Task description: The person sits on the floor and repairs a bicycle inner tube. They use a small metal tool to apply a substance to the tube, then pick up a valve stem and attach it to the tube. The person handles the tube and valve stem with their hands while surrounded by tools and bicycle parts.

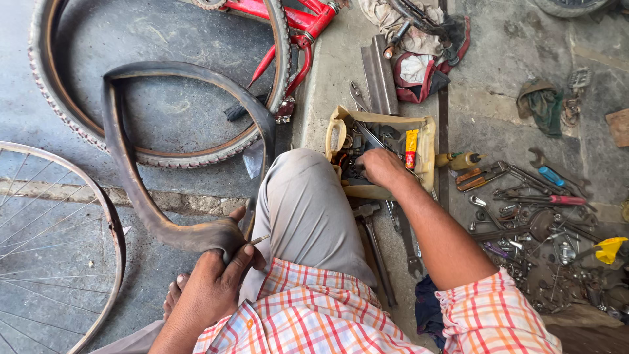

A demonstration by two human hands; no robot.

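inner tube (141, 196): dark, limp, looped upright beside the knee (298, 190), pinched at its lower end
container (380, 154): cut yellowish plastic, open, tool-filled, just beyond knee

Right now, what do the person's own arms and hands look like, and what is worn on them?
Both hands, the left hand and the right hand, are bare: no gloves, rings or watch show. The forearms are bare too. Short sleeves of a checked shirt in orange, red and white end above the elbow. Grey trousers cover the raised knee.
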